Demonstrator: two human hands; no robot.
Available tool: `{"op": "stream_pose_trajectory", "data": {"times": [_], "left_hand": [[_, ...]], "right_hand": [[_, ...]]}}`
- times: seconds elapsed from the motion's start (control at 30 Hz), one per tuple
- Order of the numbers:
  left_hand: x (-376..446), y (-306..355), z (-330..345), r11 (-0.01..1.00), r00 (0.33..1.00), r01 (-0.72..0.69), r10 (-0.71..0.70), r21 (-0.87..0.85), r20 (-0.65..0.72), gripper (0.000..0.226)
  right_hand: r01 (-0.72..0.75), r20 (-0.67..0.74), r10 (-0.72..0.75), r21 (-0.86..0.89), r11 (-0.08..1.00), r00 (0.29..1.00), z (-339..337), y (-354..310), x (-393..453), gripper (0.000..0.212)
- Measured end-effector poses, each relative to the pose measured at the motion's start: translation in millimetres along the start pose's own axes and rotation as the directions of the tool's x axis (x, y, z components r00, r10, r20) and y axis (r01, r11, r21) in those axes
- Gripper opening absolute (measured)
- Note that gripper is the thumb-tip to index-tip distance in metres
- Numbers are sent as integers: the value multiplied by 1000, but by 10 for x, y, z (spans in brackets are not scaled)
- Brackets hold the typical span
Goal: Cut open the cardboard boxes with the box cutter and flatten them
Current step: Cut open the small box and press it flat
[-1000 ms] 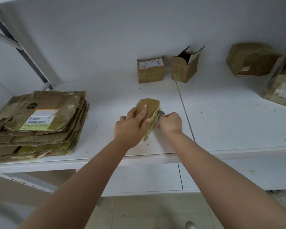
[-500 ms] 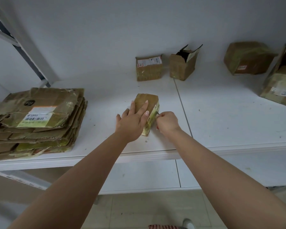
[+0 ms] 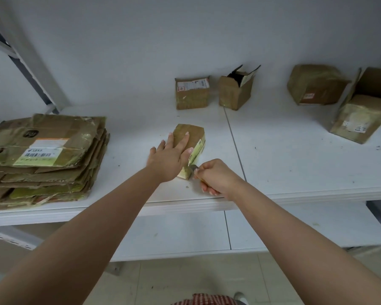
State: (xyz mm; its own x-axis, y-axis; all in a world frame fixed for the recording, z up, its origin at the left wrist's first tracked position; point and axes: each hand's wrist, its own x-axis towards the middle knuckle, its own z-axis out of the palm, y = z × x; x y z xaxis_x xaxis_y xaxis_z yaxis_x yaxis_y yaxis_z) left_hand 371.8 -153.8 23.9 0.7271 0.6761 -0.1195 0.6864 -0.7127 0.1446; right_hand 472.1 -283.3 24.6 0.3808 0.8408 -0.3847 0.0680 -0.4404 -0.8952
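White shelving against a white wall, with a small box being cut near the front edge of the shelf.

The box cutter is clenched in the right hand, its blade end set against the near right corner of the small cardboard box, just left of the fist. The box is pressed flat by the left hand, fingers spread straight over its top. A stack of flattened boxes is seen at far left; four uncut boxes are ranged along the back and right.
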Motion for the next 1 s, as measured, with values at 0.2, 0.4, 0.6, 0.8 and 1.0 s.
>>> {"op": "stream_pose_trajectory", "data": {"times": [0.2,0.4,0.6,0.8,1.0], "left_hand": [[91,-105,-192,999,997,-48,46,24,64,55],[115,-286,-363,976,998,-34,45,-215,45,47],[108,-274,-240,939,999,-49,41,-342,-29,48],[99,-265,-195,946,992,-97,68,-310,-102,48],[104,-304,-185,932,991,-93,51,-350,-126,45]], "right_hand": [[23,143,-2,-144,989,990,-218,-7,-17,19],[70,-330,-164,-279,958,930,-550,212,368,19],[138,-346,-312,-446,884,885,-477,258,588,20],[188,-347,-348,-419,888,871,-431,102,809,28],[254,-308,-415,-449,857,856,-423,93,903,28]]}}
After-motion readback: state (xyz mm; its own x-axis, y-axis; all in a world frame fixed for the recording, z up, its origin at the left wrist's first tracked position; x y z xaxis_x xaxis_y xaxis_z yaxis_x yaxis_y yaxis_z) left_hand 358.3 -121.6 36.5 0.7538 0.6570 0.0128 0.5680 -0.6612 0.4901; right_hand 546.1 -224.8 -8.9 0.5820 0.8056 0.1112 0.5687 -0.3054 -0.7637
